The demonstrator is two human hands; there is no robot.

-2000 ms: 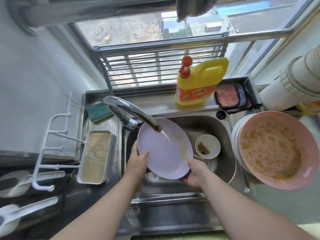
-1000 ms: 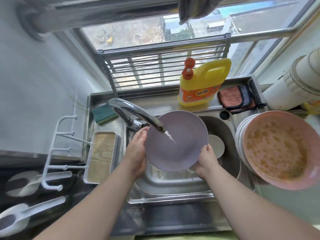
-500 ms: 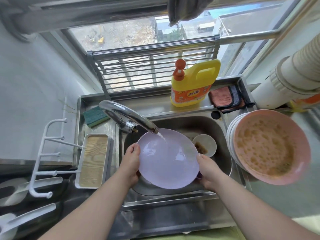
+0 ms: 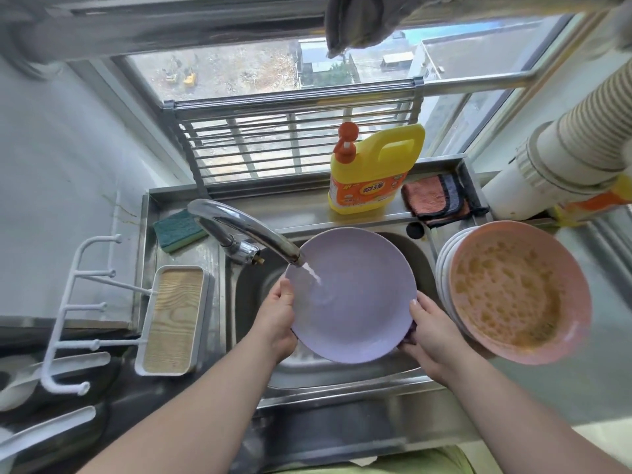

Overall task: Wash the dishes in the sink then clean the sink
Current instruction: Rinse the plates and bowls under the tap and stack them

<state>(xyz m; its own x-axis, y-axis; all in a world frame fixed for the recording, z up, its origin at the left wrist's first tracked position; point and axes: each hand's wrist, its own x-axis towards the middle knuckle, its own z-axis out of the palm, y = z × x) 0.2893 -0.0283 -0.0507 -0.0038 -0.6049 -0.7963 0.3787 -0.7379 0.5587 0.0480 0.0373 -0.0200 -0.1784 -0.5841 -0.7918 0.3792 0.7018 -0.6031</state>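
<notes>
both hands grip the purple plate (image 4: 355,295) by its edges, left hand (image 4: 278,319) & right hand (image 4: 429,330), over the sink (image 4: 342,374) under the running tap (image 4: 246,230). looks clean now; dirty pink bowl (image 4: 513,292) w/ stack beside it, sink itself not yet cleaned.

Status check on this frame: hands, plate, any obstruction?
Left hand and right hand grip the purple plate by its rim. Faucet water hitting it over the sink. Nothing in the way.

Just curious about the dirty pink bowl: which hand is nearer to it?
Right. The right hand grips the plate edge just beside the pink bowl; the left hand holds the plate's far edge.
</notes>
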